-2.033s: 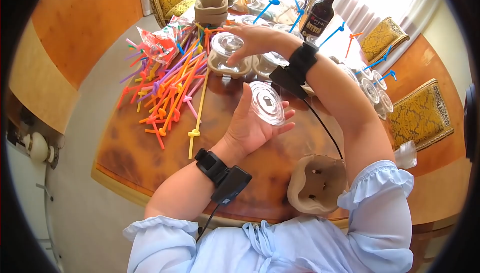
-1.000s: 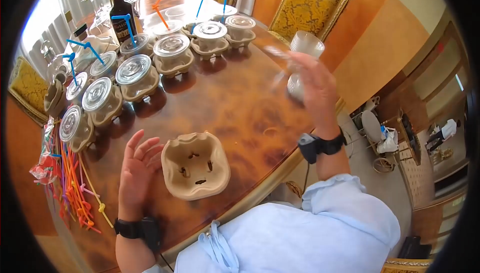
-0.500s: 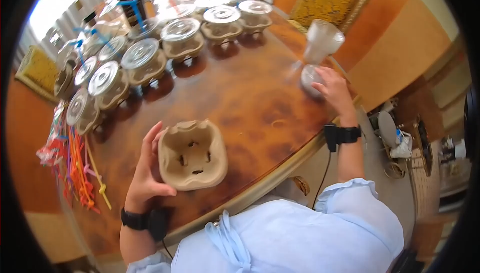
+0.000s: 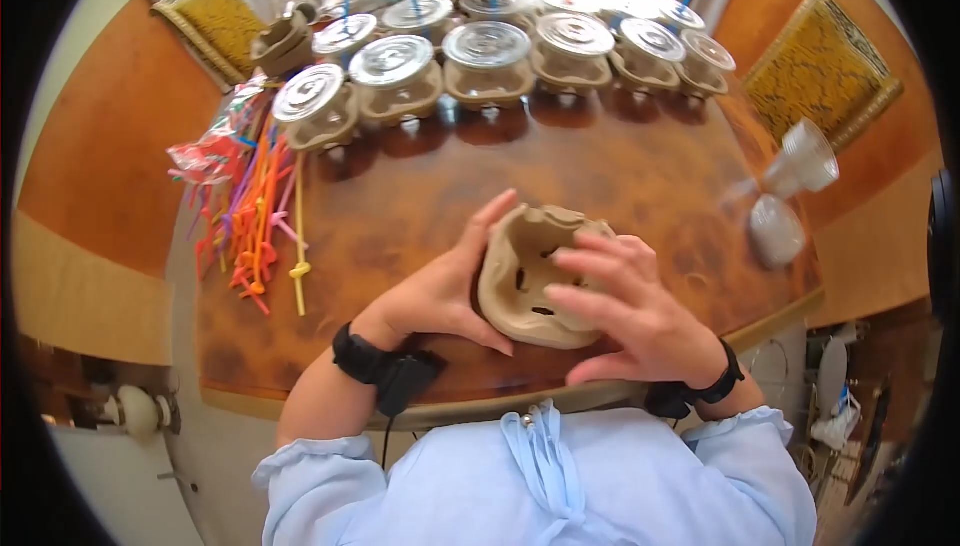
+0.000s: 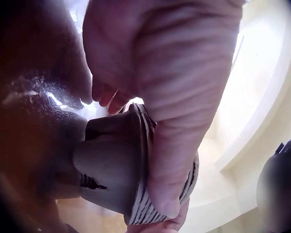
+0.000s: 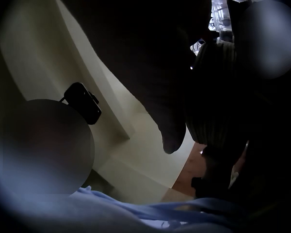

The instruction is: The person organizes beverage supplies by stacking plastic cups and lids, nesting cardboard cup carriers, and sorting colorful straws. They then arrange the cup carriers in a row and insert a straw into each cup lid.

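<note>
In the head view, a stack of nested moulded-pulp cup carriers [image 4: 525,326] sits near the table's front edge, its hollow side up with slots in the bottom. My left hand [image 4: 440,294] grips its left side, thumb along the near side and fingers behind. The left wrist view shows several layered rims on the carrier stack [image 5: 114,162], with the left thumb [image 5: 172,179] pressed across them. My right hand [image 4: 645,314] has its fingers spread over the right part of the opening. Its thumb [image 6: 170,138] is beside the stack in the dark right wrist view.
Lidded clear cups [image 4: 487,49] in pulp carriers line the back, some with blue straws. Knotted colourful straws [image 4: 262,221] lie at left by a foil bag [image 4: 215,141]. Stacked plastic cups [image 4: 800,158] and a clear plastic piece [image 4: 777,231] lie at the right edge.
The clear lid left my hands; the right hand went to the plastic pile at right, then came back to the carrier stack. The left hand took hold of the stack. The head view turned.
</note>
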The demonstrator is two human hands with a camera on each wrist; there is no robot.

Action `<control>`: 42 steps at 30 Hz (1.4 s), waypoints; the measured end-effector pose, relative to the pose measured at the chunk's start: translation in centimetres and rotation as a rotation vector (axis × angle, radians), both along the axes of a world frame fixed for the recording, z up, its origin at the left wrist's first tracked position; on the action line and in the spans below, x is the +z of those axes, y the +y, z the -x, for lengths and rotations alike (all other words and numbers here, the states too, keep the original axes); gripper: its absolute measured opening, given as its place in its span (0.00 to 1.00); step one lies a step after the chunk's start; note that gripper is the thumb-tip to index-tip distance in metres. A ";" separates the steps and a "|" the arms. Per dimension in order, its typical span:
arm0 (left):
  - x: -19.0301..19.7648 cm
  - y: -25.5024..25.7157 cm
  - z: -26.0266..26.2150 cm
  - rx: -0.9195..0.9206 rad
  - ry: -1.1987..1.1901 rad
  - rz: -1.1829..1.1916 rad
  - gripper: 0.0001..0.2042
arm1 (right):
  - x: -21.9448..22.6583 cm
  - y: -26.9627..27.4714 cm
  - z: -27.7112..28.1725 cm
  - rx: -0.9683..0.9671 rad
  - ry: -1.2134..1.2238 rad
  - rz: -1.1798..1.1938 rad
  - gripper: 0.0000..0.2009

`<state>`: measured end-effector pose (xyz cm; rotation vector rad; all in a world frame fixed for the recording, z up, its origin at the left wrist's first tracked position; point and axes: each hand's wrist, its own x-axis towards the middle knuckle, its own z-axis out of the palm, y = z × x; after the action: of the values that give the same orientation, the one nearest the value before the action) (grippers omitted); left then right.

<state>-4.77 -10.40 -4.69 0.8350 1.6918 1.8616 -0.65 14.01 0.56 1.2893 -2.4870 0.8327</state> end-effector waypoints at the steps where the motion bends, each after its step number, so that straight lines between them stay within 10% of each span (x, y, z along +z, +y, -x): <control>1: 0.2 -0.3 0.1 0.042 0.058 0.003 0.65 | -0.2 -1.0 0.4 0.067 0.003 -0.063 0.25; 28: -0.5 -1.7 0.5 0.598 0.407 0.070 0.54 | -0.4 -4.9 5.5 0.095 0.173 -0.117 0.16; 35: -1.8 -1.6 1.7 0.569 0.535 0.005 0.53 | 8.4 -18.9 9.7 0.399 0.318 -0.230 0.19; 42: -1.7 -1.3 0.9 0.646 0.392 -0.005 0.45 | 2.2 -34.2 16.2 0.599 0.439 -0.491 0.31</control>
<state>-5.70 -11.67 -6.37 0.7420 2.4213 2.2063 -16.90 -20.17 2.74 2.1586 -2.0205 -0.0198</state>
